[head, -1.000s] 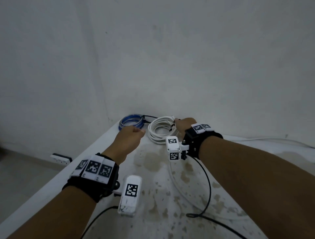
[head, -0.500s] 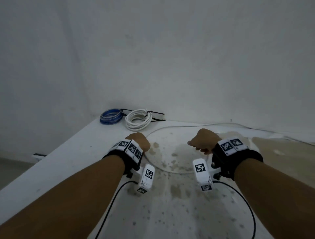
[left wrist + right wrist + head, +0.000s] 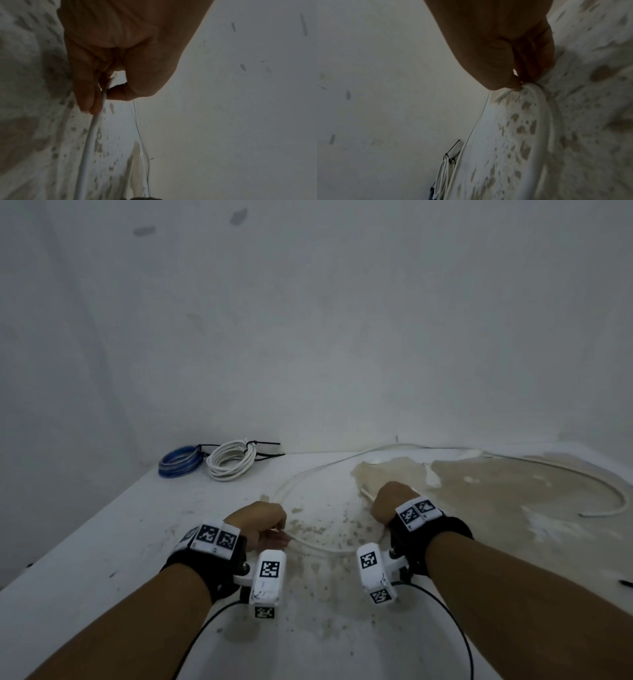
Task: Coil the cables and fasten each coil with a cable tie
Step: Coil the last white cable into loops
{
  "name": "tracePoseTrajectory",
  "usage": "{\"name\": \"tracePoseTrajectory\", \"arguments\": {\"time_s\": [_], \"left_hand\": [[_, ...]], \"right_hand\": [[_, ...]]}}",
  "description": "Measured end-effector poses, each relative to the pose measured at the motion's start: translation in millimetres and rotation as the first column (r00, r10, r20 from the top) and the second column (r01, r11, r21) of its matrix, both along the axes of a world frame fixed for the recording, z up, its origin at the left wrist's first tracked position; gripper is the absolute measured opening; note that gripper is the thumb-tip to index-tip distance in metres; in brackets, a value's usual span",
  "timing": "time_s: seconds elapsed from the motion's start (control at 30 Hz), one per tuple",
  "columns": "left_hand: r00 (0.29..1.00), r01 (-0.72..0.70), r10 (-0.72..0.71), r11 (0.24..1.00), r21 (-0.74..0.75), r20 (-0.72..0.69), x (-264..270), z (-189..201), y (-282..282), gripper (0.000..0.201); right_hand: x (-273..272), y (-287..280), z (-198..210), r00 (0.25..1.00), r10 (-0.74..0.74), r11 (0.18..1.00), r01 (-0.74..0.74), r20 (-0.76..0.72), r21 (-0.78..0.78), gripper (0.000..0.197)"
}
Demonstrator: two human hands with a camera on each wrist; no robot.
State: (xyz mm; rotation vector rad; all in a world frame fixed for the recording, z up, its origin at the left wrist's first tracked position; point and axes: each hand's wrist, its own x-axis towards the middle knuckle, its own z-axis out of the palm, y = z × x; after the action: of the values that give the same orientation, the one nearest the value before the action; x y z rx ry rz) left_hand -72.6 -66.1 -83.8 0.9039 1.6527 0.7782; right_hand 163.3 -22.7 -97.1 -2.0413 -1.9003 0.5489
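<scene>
Left hand [image 3: 256, 523]: fingers [image 3: 87, 94] and thumb pinching the loose white cable [image 3: 322, 547] just above the stained worktop [image 3: 102, 542] | right hand [image 3: 390, 499]: fingers [image 3: 534, 65] clamped on the same cable farther along | cable loops across the worktop between them | blue coil [image 3: 180, 465] and white coil [image 3: 231, 460], both tied, lie at the far left corner

1. A loose white cable [image 3: 318, 546] sprawls in wide curves across the stained tabletop.
2. A blue coil [image 3: 180, 462] and a white coil [image 3: 231, 463], each bound with black ties [image 3: 263, 444], lie side by side at the far corner.
</scene>
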Motion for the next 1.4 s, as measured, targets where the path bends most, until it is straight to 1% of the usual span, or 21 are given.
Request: {"name": "tracePoseTrajectory", "arguments": {"time_s": [0.1, 0.13, 0.2, 0.23, 0.27, 0.3, 0.37, 0.4, 0.43, 0.47, 0.5, 0.53, 0.57, 0.67, 0.73, 0.8, 0.9, 0.97, 1.13, 1.27, 1.4], "left_hand": [[0.996, -0.016, 0.007, 0.995, 0.101, 0.09, 5.0, 3.9, -5.7, 0.009], [0.994, -0.04, 0.025, 0.989, 0.14, 0.104, 7.0, 7.3, -7.5, 0.01], [0.987, -0.097, 0.067, 0.973, 0.21, 0.148, 8.2, 14.4, -9.0, 0.013], [0.981, -0.132, 0.091, 0.962, 0.24, 0.173, 6.4, 17.0, -8.6, 0.014], [0.975, -0.159, 0.109, 0.951, 0.266, 0.194, 4.2, 20.1, -9.7, 0.015], [0.969, -0.185, 0.126, 0.941, 0.284, 0.214, 0.1, 20.2, -8.5, 0.017], [0.954, -0.239, 0.169, 0.929, 0.285, 0.248, -6.6, 19.3, -6.5, 0.018], [0.953, -0.248, 0.181, 0.928, 0.277, 0.244, -6.7, 19.6, -6.6, 0.018], [0.953, -0.254, 0.191, 0.927, 0.275, 0.237, -5.6, 18.6, -2.4, 0.018], [0.957, -0.246, 0.186, 0.927, 0.282, 0.221, -2.8, 19.5, 2.1, 0.02], [0.96, -0.245, 0.185, 0.919, 0.309, 0.21, 0.7, 22.1, 11.4, 0.021], [0.963, -0.247, 0.188, 0.903, 0.353, 0.192, 5.4, 28.3, 21.0, 0.022], [0.967, -0.244, 0.192, 0.88, 0.408, 0.165, 9.8, 35.4, 33.9, 0.022], [0.987, -0.146, 0.159, 0.817, 0.558, 0.025, 23.5, 60.8, 72.8, 0.015], [0.991, -0.067, 0.124, 0.772, 0.633, -0.047, 33.4, 74.3, 92.1, 0.014], [0.99, 0.05, 0.052, 0.728, 0.684, -0.128, 41.9, 82.4, 103.5, 0.022], [0.952, 0.25, -0.037, 0.668, 0.701, -0.304, 48.5, 82.9, 113.6, 0.032], [0.929, 0.33, -0.091, 0.644, 0.691, -0.359, 49.2, 78.6, 115.6, 0.035], [0.917, 0.364, -0.135, 0.671, 0.646, -0.376, 40.6, 63.0, 117.3, 0.031], [0.904, 0.375, -0.126, 0.691, 0.618, -0.408, 35.7, 61.8, 119.5, 0.019], [0.902, 0.374, -0.127, 0.709, 0.599, -0.413, 32.1, 64.7, 115.7, 0.01]], "right_hand": [[10.6, -7.5, -6.7, 0.993, -0.038, 0.998, 0.033, -0.112, -0.047, 0.009], [11.4, -10.7, -9.6, 0.999, -0.02, 0.996, 0.017, -0.032, -0.093, 0.019], [8.1, -13.9, -6.8, 1.0, 0.003, 0.994, -0.002, 0.006, -0.105, 0.044], [3.3, -15.8, -0.5, 0.994, -0.008, 0.993, -0.005, -0.109, -0.117, 0.042], [1.9, -13.0, 7.5, 0.967, -0.039, 0.989, 0.001, -0.252, -0.149, 0.029], [0.7, -6.2, 15.4, 0.888, -0.098, 0.989, 0.036, -0.449, -0.144, 0.011], [1.2, 2.5, 22.7, 0.768, -0.133, 0.991, 0.105, -0.626, -0.081, 0.034], [-0.8, 1.6, 29.9, 0.736, -0.08, 0.996, 0.087, -0.672, -0.023, 0.038], [-5.0, 4.0, 36.6, 0.571, -0.089, 0.994, 0.108, -0.816, -0.033, 0.033], [-8.5, 9.6, 39.8, 0.33, -0.098, 0.988, 0.143, -0.939, -0.053, 0.029], [-13.5, 11.9, 46.2, 0.079, -0.111, 0.977, 0.191, -0.991, -0.094, 0.028], [-16.0, 19.0, 49.7, -0.076, -0.102, 0.966, 0.231, -0.992, -0.117, 0.028], [-20.0, 25.5, 57.7, -0.135, -0.065, 0.962, 0.255, -0.989, -0.098, 0.028], [-24.5, 37.9, 83.8, -0.086, 0.08, 0.956, 0.288, -0.993, 0.052, 0.03], [-24.9, 45.3, 95.8, 0.042, 0.157, 0.954, 0.252, -0.987, 0.163, 0.032], [-28.3, 52.6, 99.3, 0.182, 0.207, 0.955, 0.176, -0.961, 0.239, 0.031], [-38.7, 65.2, 94.3, 0.266, 0.281, 0.943, 0.103, -0.922, 0.317, 0.03], [-46.1, 73.9, 84.1, 0.333, 0.314, 0.931, 0.075, -0.889, 0.357, 0.028], [-62.9, 96.6, 57.6, 0.606, 0.369, 0.895, -0.025, -0.705, 0.446, 0.023], [-66.9, 108.5, 56.2, 0.714, 0.318, 0.899, -0.018, -0.624, 0.438, 0.021], [-59.3, 106.7, 63.7, 0.731, 0.294, 0.863, 0.073, -0.615, 0.5, 0.02]]}}
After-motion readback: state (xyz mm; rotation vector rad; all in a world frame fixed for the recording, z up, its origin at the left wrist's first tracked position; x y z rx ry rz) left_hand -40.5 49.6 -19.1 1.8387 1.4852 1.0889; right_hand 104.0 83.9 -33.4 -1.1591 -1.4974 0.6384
